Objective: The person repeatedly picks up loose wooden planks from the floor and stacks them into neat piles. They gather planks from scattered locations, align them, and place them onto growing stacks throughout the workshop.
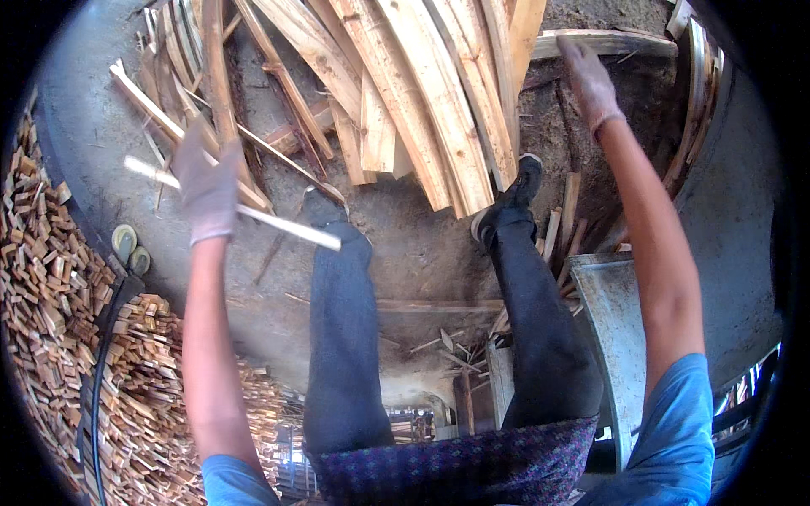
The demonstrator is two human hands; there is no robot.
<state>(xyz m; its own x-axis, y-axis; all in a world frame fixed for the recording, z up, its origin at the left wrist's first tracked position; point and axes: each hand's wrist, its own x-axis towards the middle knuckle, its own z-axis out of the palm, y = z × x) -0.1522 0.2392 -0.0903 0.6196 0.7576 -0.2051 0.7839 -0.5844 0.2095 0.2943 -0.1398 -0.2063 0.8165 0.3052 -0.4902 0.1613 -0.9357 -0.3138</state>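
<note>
My left hand (207, 187), in a light work glove, is smeared by motion. A thin pale wood strip (291, 229) runs across its palm side and sticks out at both ends, so the hand appears closed around it. The strip's right end hangs above my left shin. My right hand (588, 84), also gloved, reaches out at the far right with its fingers stretched. Its fingertips are by the left part of a curved-looking plank (624, 44); whether they touch it I cannot tell. Between the hands lies a pile of long sawn boards (422, 93), their near ends close to my feet.
Darker, narrow wood slats (221, 76) lie at the far left. A large heap of short wood blocks (51, 278) rises at left, beside a black curved bar (99, 405). A grey metal panel (609, 312) stands right of my right leg, near scrap sticks (569, 211).
</note>
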